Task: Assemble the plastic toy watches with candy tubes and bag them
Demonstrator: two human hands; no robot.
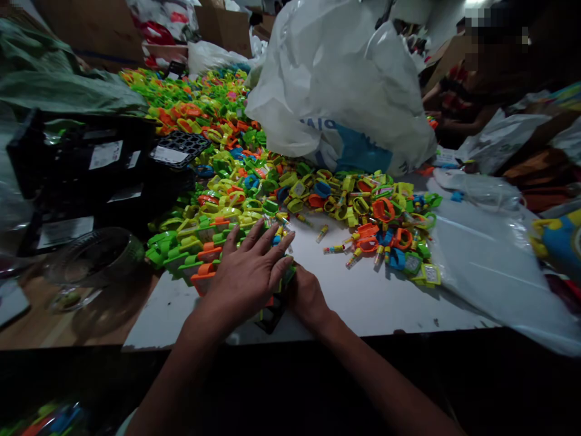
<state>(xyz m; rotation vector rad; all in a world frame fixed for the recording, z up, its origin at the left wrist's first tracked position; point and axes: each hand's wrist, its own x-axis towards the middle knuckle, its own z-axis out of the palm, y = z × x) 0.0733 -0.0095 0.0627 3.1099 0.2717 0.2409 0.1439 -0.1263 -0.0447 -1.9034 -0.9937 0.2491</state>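
My left hand (pixel 247 269) lies palm down with its fingers spread, over a row of green and orange toy watches (pixel 207 251). Below that palm shows the corner of a black plastic tray (pixel 271 316) with coloured pieces in it. My right hand (pixel 309 295) is curled at the tray's right edge; its fingertips are hidden. Just beyond the fingers are small clear tubes with coloured bits (pixel 322 233), loose on the white board (pixel 358 306). A pile of plastic toy watches (pixel 384 210) in orange, blue and yellow-green lies to the right.
A large heap of toy watches (pixel 190 112) spreads behind. A big white plastic bag (pixel 336 79) stands at the back. Stacked black trays (pixel 86 163) and a clear round container (pixel 97 257) are at left. Plastic sheeting (pixel 490 242) lies at right; another person (pixel 467 103) sits beyond.
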